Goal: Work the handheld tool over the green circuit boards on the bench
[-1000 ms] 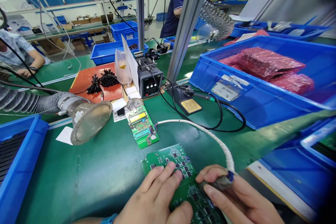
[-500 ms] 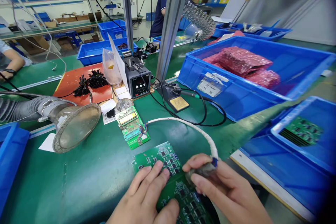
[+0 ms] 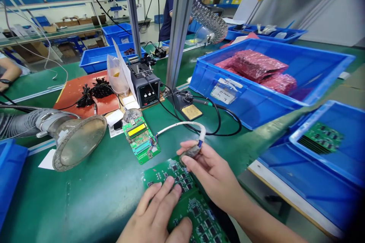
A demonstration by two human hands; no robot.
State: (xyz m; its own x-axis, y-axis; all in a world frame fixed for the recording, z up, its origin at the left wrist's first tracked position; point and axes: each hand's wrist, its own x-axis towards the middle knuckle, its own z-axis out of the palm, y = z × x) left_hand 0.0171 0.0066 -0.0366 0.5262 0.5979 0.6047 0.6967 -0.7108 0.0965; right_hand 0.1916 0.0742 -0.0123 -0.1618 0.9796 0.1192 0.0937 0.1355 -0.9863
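Note:
A green circuit board [image 3: 182,193] with rows of black chips lies on the green mat in front of me. My left hand [image 3: 155,216] rests flat on it, fingers spread, pressing it down. My right hand [image 3: 209,167] is closed on a grey probe head [image 3: 192,151] at the end of a white wrapped cable [image 3: 182,125], holding it just above the board's far edge. The cable runs to a small green tester board [image 3: 140,139] with a yellow display.
A fume extractor funnel [image 3: 76,142] lies at the left. A soldering station [image 3: 144,83] and iron stand [image 3: 188,108] sit behind. Blue bins hold pink bags [image 3: 256,66] and green boards [image 3: 322,138]. Other people work at the far left and back.
My right hand has carried the probe head up and away, from over the board's middle to its far edge. My view has swung right. The left hand stays on the board.

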